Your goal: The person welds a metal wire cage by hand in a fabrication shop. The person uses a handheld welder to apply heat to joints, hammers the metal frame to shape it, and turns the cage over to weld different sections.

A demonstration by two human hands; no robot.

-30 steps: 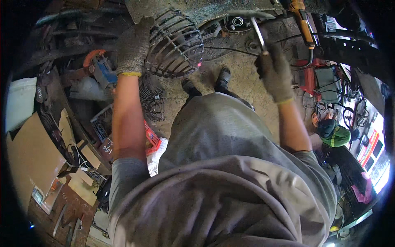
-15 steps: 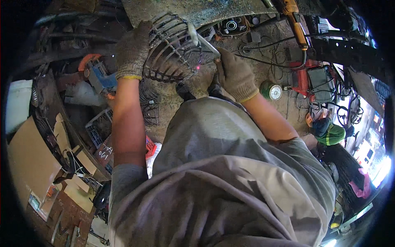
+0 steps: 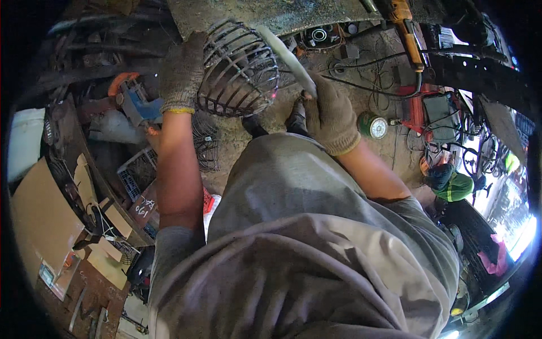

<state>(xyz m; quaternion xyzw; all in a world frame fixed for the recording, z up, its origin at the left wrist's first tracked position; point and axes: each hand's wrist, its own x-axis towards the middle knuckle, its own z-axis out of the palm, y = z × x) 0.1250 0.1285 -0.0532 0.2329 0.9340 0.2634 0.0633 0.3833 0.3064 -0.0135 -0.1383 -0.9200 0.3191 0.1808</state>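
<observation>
The person's grey garment (image 3: 305, 271) filled the lower half of the view and hid the floor beneath it. Beyond it, the brown floor (image 3: 231, 155) showed between the things on both sides. A worn tabletop (image 3: 265, 12) crossed the far edge, and a large sheet of cardboard (image 3: 45, 203) leaned at the left. Nearer to the left forearm there was a blue-and-orange machine (image 3: 138, 101), and beside the same forearm lay a coil of wire (image 3: 207, 148). On the right stood a red metal frame (image 3: 409, 107) with a grey box next to it. At the far right of the tabletop there was an orange power tool (image 3: 407, 34); its black cable (image 3: 361, 86) ran across, near the right hand. A green can (image 3: 372, 124) stood just beside the right wrist.

The domed cage of dark metal bars (image 3: 240, 70) was between the hands, just in front of the tabletop. The gloved left hand (image 3: 182, 76) pointed away from the body, its grip clamped on the cage's left edge. The gloved right hand (image 3: 333, 116) angled inward, its grip closed around a pale bar-shaped tool (image 3: 288, 56). This tool was blurred, so I could not tell whether it touched the cage.
</observation>
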